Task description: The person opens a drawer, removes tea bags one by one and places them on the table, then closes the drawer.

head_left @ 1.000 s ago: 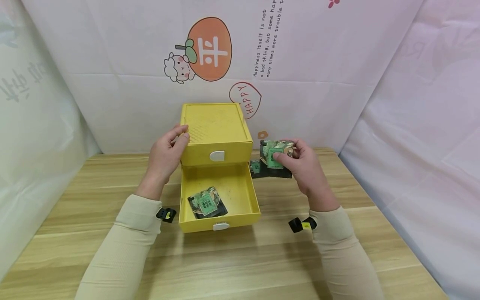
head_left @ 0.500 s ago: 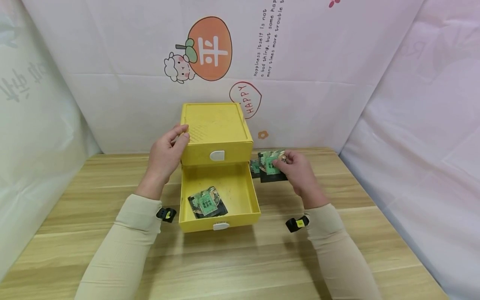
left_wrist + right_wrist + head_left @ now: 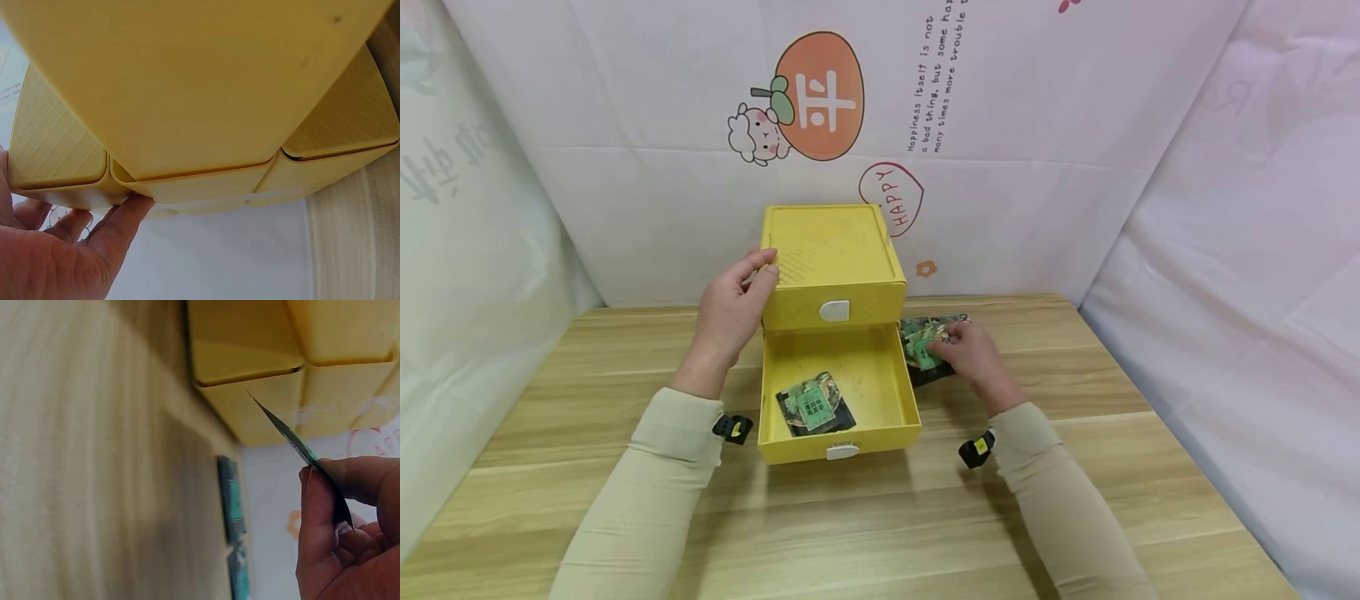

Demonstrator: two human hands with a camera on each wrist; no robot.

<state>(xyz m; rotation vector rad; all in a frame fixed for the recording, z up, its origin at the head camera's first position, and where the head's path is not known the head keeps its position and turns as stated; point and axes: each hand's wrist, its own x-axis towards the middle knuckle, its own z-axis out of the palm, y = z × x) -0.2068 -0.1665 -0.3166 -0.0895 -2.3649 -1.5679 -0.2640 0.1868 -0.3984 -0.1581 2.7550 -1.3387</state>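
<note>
A yellow two-drawer box (image 3: 831, 258) stands mid-table with its lower drawer (image 3: 887, 387) pulled out. One green-and-black packet (image 3: 814, 406) lies inside it. My left hand (image 3: 758, 273) grips the box's top left edge, thumb on the lid; in the left wrist view its fingers (image 3: 128, 209) touch the box (image 3: 200, 94). My right hand (image 3: 945, 340) pinches another packet (image 3: 921, 357) just right of the drawer's wall. The right wrist view shows that packet (image 3: 290, 439) edge-on between thumb and fingers (image 3: 312, 506), near the box (image 3: 250, 362).
More packets (image 3: 232, 500) lie on the wooden table (image 3: 880, 517) behind my right hand, beside the box. The upper drawer (image 3: 833, 312) is closed. White printed sheets wall in the back and both sides.
My right hand has come down and to the left with its packet, from above the table's packets to the drawer's right wall. The left hand and box have not moved.
</note>
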